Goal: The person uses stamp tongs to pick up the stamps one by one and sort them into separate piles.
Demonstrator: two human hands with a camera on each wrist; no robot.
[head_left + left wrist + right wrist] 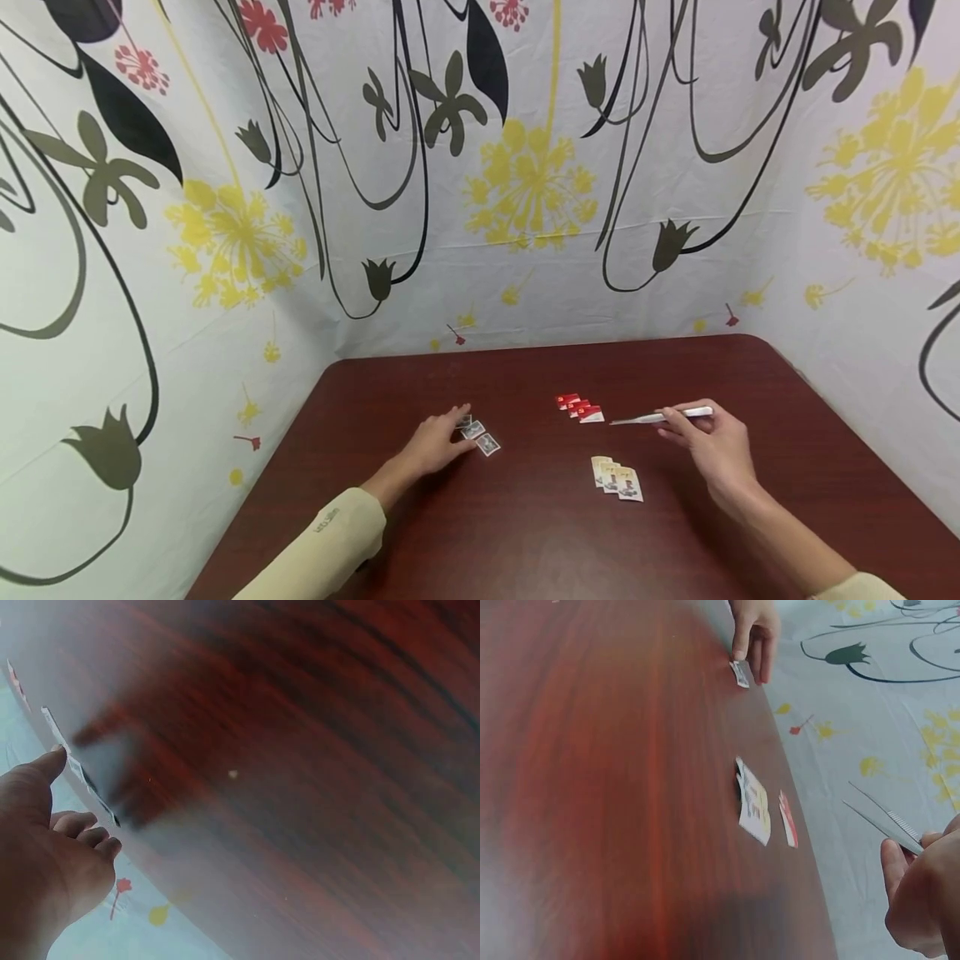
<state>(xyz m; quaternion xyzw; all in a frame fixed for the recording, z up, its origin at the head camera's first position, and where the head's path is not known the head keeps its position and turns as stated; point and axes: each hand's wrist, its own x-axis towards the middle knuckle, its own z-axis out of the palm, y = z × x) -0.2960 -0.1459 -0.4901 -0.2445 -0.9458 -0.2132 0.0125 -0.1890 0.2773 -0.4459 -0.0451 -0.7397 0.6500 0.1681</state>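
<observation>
My left hand [432, 443] rests at a diagonal row of small grey stamps [487, 444], its thumb and fingertips touching them. In the left wrist view the thumb of that hand [56, 862] lies against the row's edge, and the other fingers bend loosely behind it. White-handled tweezers [654, 417] are pinched in my right hand [722, 450], pointing left. Their tips stand slightly apart with nothing between them, as the right wrist view of the tweezers [885, 819] shows. Just left of the tips lie overlapping red-and-white stamps [591, 414]. Nearer me are overlapping cream stamps [630, 483] with printed pictures.
All the stamps lie on a dark reddish-brown table [540, 550] with rounded far corners. A white cloth [465, 287] with flower prints hangs behind and along both sides of the table.
</observation>
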